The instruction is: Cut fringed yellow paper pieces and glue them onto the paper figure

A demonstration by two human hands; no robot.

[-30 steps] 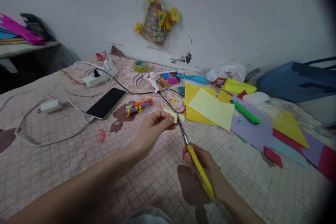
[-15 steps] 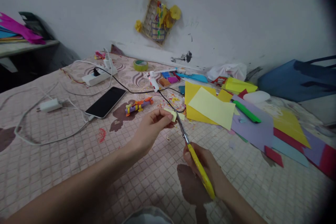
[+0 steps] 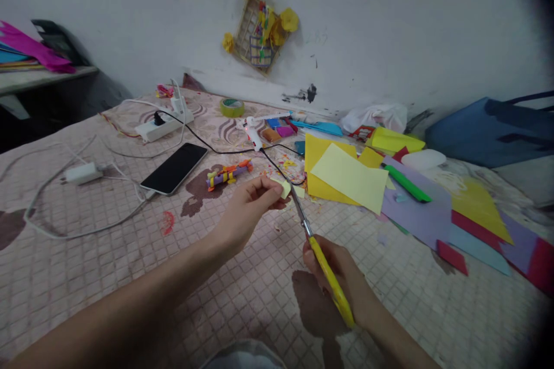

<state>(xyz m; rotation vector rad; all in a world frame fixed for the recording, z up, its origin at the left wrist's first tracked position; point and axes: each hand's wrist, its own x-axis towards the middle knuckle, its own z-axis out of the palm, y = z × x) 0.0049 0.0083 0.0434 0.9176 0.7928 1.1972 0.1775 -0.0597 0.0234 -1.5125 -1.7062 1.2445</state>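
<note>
Between the thumb and fingers of my left hand (image 3: 255,202) is a small piece of pale yellow paper (image 3: 285,189). My right hand (image 3: 335,268) grips a pair of scissors (image 3: 328,271) with yellow handles. The metal blades point up and away, their tips right at the paper's edge; I cannot tell how far apart the blades are. Just right of the tips lies another pale scrap (image 3: 299,191). Beyond my left hand rests a small purple, orange and yellow craft piece (image 3: 229,174). A white glue gun (image 3: 253,135) with a lit red light lies farther back.
Yellow sheets (image 3: 350,176) and a purple sheet (image 3: 422,222) with a green cutter (image 3: 407,183) lie to the right. At left are a phone (image 3: 174,169), a charger (image 3: 82,173), loose cables and a power strip (image 3: 164,125). Green tape (image 3: 232,107) sits near the wall; a blue bag (image 3: 485,132) stands far right.
The paper piece in my left hand has turned slightly and shows a little differently beside the blades. My right hand and the scissors have barely moved.
</note>
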